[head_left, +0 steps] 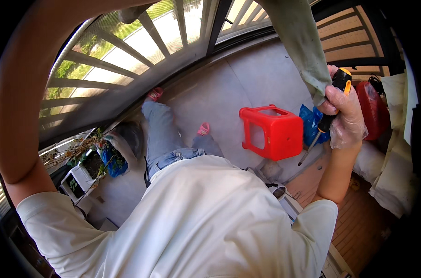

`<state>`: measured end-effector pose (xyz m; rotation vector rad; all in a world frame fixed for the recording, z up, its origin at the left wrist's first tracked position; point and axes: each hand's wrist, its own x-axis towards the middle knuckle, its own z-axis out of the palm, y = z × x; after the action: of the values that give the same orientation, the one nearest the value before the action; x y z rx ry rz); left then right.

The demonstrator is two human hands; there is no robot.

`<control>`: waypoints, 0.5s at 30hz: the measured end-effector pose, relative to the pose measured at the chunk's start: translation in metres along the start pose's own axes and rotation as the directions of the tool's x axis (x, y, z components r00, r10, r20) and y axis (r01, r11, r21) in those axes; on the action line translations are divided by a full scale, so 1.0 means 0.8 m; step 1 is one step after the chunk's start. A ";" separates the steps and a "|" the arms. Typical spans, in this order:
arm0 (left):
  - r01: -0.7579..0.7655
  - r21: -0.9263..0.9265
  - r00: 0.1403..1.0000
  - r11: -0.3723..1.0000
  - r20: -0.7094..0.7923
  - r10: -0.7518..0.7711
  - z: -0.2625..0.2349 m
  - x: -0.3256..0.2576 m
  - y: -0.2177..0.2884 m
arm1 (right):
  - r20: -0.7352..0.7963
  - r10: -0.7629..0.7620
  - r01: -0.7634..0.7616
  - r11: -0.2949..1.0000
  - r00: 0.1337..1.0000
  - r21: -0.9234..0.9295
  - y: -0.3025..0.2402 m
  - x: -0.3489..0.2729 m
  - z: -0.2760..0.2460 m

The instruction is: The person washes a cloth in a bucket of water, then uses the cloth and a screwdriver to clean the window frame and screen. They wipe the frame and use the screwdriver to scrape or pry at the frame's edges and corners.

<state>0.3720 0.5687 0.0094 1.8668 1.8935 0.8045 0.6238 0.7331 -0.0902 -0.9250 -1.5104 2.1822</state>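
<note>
My right hand (348, 113), in a clear thin plastic glove, is raised at the right and closed round a screwdriver (342, 79). Its handle is black and yellow, and the metal shaft slants down toward the lower left. The same hand pinches the lower end of a grey-green cloth (297, 46), which stretches up past the top edge. My left arm (16, 92) is lifted high and curves along the left and top rim. The left hand itself lies beyond the picture.
A red plastic stool (284, 134) stands on the grey tiled floor (215, 88), beside a blue plastic bag (309, 121). Slatted railings (97, 85) run behind mesh windows. Potted plants (92, 164) are at the lower left; a red bag (373, 113) and pale cushions (391, 171) are at the right.
</note>
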 end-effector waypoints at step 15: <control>0.108 -0.305 0.975 0.946 -0.153 -0.161 0.106 -0.085 -0.003 | 0.128 0.053 -0.063 0.995 0.990 0.076 0.035 -0.017 0.000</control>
<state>0.4263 0.5137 -0.0665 1.5121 1.8570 1.1669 0.6363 0.7140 -0.1115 -0.8292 -1.4568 2.3641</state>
